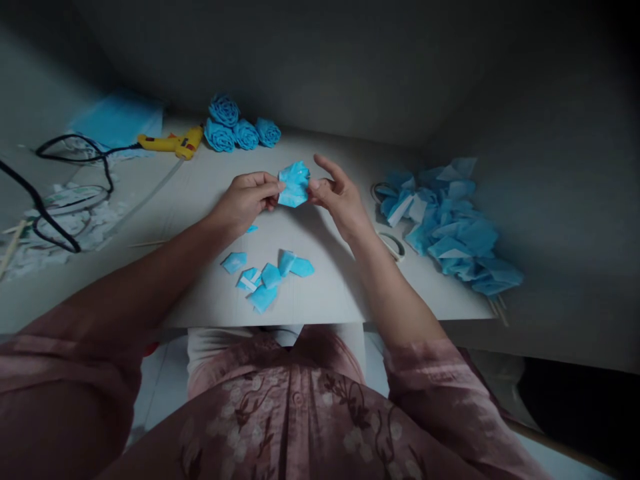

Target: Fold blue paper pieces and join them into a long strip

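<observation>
Above the middle of the table, my left hand (pixel 249 199) pinches the left edge of a blue crepe paper flower (pixel 294 184), partly formed, with a few loose, crumpled layers. At its right edge, my right hand (pixel 337 198) holds the paper between thumb and fingers, with the index finger raised. Some fingertips of both hands are hidden behind the paper. Below the hands lie several loose blue paper petals (pixel 271 275), some overlapping. Another small blue scrap (pixel 251 229) shows beside my left wrist.
Finished blue paper roses (pixel 233 127) sit at the back, beside a yellow glue gun (pixel 173 141) with a black cord. Blue sheets (pixel 120 120) and white scraps (pixel 95 213) lie left. Right are a pile of blue paper (pixel 450 227), a scissors handle (pixel 393 247) and thin sticks (pixel 498 310).
</observation>
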Motion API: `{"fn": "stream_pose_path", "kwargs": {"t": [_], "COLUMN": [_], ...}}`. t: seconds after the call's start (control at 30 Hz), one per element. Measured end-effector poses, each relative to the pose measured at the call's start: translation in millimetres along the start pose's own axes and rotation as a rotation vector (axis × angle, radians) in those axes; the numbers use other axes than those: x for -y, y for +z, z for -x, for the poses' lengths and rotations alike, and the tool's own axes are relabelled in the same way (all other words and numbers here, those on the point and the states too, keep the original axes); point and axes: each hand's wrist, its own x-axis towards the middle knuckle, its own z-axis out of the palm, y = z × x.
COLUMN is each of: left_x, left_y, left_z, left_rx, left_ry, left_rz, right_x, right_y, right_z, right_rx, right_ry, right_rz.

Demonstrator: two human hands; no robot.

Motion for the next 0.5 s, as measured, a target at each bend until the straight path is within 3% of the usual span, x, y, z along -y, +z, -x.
{"fn": "stream_pose_path", "kwargs": {"t": [0.3, 0.5], "left_x": [2.0, -3.0], "left_y": [6.8, 1.4], "left_z": [2.9, -3.2], "left_rx": [0.055, -0.054], "left_ry": [-0.141, -0.245], "left_rz": [0.121, 0.117], "right_x": [-11.8, -10.7], "right_y": [-2.6, -18.3], "right_z": [-6.7, -10.0], "right_rx": [-0.037, -0.051], "right_ry": [-0.043, 0.033], "right_rz": [-0.012, -0.227]}}
